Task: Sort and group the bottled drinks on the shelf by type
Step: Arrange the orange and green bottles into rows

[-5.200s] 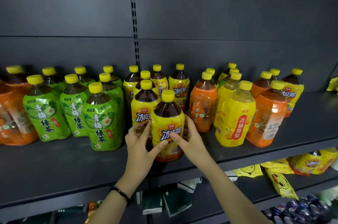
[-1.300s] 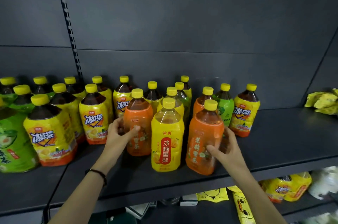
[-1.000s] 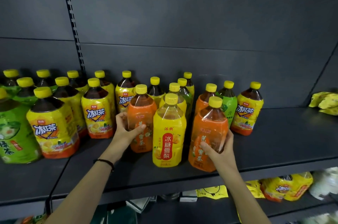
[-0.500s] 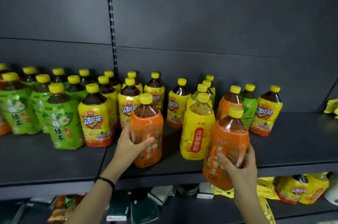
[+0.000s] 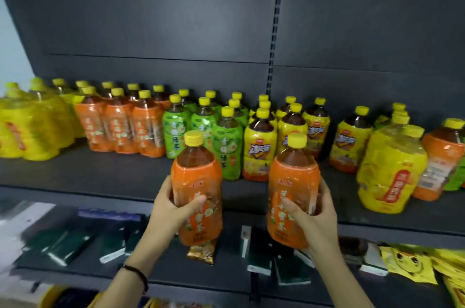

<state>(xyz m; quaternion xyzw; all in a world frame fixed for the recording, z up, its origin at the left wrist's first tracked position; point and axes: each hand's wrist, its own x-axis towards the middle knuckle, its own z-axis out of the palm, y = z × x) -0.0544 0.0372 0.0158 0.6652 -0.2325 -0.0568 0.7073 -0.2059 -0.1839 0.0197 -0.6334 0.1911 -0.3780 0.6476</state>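
Note:
My left hand [image 5: 168, 209] grips an orange-labelled tea bottle [image 5: 196, 181] with a yellow cap. My right hand [image 5: 313, 217] grips a second orange-labelled bottle [image 5: 292, 189]. Both bottles are upright in the air, in front of the dark shelf's [image 5: 100, 171] front edge. On the shelf stand groups from left to right: yellow pear-drink bottles [image 5: 30, 126], orange bottles [image 5: 120, 124], green tea bottles [image 5: 201, 126], yellow iced-tea bottles [image 5: 276, 136]. Further right stand mixed bottles: an iced tea [image 5: 351, 141], a yellow pear drink [image 5: 392, 169], an orange one [image 5: 437, 156].
A lower shelf [image 5: 163, 265] holds dark green packets [image 5: 75, 239], a small gold packet [image 5: 201, 253] and yellow snack bags [image 5: 412, 265] at the right. A slotted upright [image 5: 275, 30] divides the grey back panel. A pale wall [image 5: 10, 43] borders the left.
Both orange bottles have been lifted off the shelf and pulled toward me. My view has swung left, bringing the grouped yellow and orange bottles at the far left into sight.

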